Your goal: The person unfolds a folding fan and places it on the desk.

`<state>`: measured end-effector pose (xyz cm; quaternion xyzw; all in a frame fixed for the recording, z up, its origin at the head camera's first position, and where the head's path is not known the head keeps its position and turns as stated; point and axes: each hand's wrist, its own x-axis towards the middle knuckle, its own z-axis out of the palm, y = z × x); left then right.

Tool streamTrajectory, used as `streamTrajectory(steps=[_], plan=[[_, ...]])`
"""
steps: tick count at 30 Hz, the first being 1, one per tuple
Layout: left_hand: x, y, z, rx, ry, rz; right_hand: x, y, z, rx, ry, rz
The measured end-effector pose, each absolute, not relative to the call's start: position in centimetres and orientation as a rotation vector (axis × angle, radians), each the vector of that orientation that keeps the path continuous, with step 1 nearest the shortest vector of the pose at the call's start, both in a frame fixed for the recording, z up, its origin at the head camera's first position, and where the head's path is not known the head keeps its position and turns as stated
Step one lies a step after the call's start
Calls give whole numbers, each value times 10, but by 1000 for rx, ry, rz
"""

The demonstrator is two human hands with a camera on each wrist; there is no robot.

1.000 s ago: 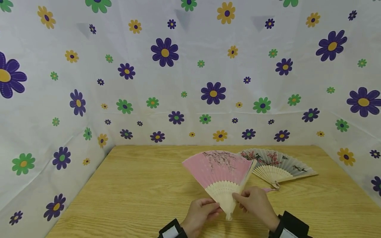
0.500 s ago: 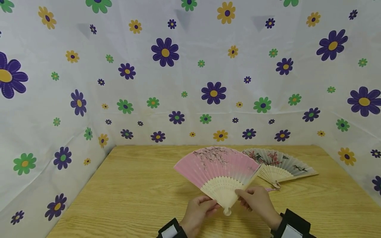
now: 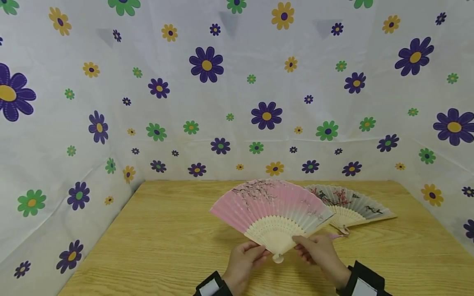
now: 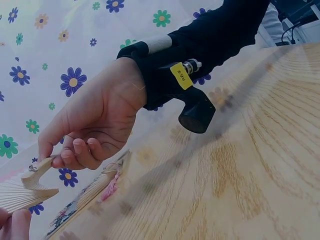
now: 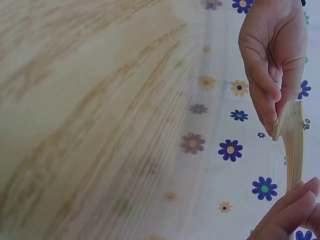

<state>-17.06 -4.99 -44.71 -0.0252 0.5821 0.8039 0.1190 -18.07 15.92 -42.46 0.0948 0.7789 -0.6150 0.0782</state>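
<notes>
A pink folding fan (image 3: 272, 201) with a dark blossom-branch print is spread wide above the table, its pale ribs meeting at a rounded pivot end. My left hand (image 3: 242, 263) pinches the outer rib on its left side, near the pivot. On the other side, my right hand (image 3: 321, 257) pinches the right outer rib between thumb and fingers. In the left wrist view, the right hand (image 4: 97, 115) grips the rib edge, its other fingers curled below. The right wrist view shows the fan's ribs (image 5: 294, 145) nearly edge-on between both hands.
A second folding fan (image 3: 352, 205), greyish white with red blossoms, lies spread on the wooden table (image 3: 155, 242) behind and to the right. Its pink tassel (image 3: 336, 236) lies near the right hand. Flower-printed white cloth (image 3: 237, 94) encloses the back and sides.
The pink fan has spread wider, its left edge swinging left and its right edge swinging right and down. Both hands keep their hold, and the pivot has shifted slightly left and up.
</notes>
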Motion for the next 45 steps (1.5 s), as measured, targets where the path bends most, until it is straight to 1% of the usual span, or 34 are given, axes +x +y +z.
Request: streamTrajectory(steps=[7,20,27,39,45], plan=[[-171,-53,-448,-97,1643,2389,-178,156,-423,274,2272,-1894],[-171,-58,-449,-138,1544,2479,-176,149,-426,359,2047,-2026],[-173,-61,-452,-167,1535,2516,-174,145,-426,328,1907,-2063],[-179,-67,-449,-272,1493,2601,-179,117,-427,450,1867,-2280],[-183,-72,-449,-281,1482,2622,-183,107,-430,460,1862,-2316]])
